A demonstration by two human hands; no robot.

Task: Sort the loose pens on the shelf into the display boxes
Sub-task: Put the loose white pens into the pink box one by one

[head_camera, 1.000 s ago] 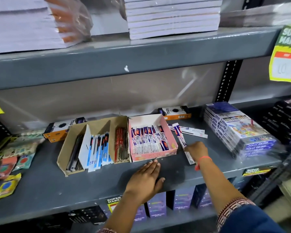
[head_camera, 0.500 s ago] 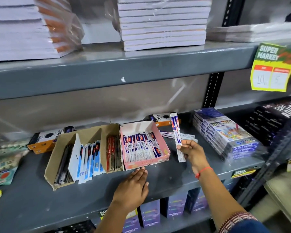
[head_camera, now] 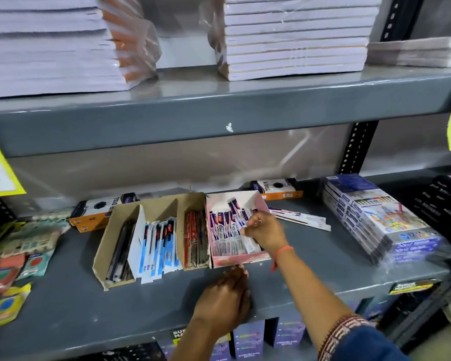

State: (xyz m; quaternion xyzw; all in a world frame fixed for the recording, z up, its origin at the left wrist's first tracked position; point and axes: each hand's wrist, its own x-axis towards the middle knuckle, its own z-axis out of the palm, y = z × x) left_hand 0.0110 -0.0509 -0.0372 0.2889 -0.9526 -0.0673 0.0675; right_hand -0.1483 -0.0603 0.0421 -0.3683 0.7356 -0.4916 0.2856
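**Right hand over the pink box, more loose pens just to its right**

The grey shelf (head_camera: 63, 303) carries a brown cardboard display box (head_camera: 107, 246) with dividers and, touching its right wall, a pink display box (head_camera: 261, 201) already filled with a row of white-and-purple packaged pens. The right hand (head_camera: 264, 231) is inside the pink box, fingers pinched together on a packaged pen (head_camera: 246, 222) that it lays among the others; blur hides exactly how it is gripped. The left hand (head_camera: 225, 300) rests flat on the shelf, fingertips at the pink box's front wall, apparently steadying it and holding nothing. The remaining loose pens (head_camera: 301, 217) lie flat outside the box, just to the right of the right hand, their long axis running left to right and slightly toward the shelf edge. The right hand is clearly nearer them. They are slim white sleeves with purple and red print
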